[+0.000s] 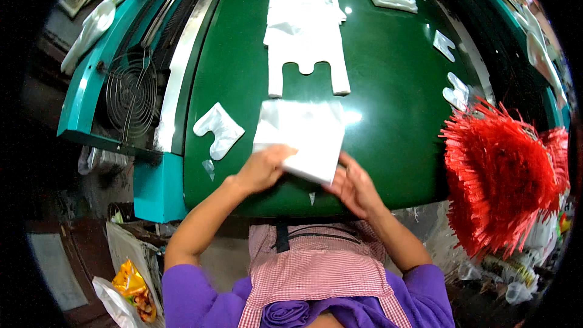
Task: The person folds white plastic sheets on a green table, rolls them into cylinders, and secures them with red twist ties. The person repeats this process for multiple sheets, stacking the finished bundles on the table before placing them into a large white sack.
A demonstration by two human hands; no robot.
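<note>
Head view: left hand (262, 167) grips white plastic bundle (303, 132) just ahead; right hand (355, 187) touches its near-right corner, grip unclear; best support both sides evenly, edges square

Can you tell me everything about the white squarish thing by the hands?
The white bundle looks flat, smooth and slightly shiny, like thin plastic, with a thicker near edge. It sits slightly turned, over the near part of the green table; whether it rests there is unclear. The left hand holds its near left corner, and the right hand is at its near right corner.
</note>
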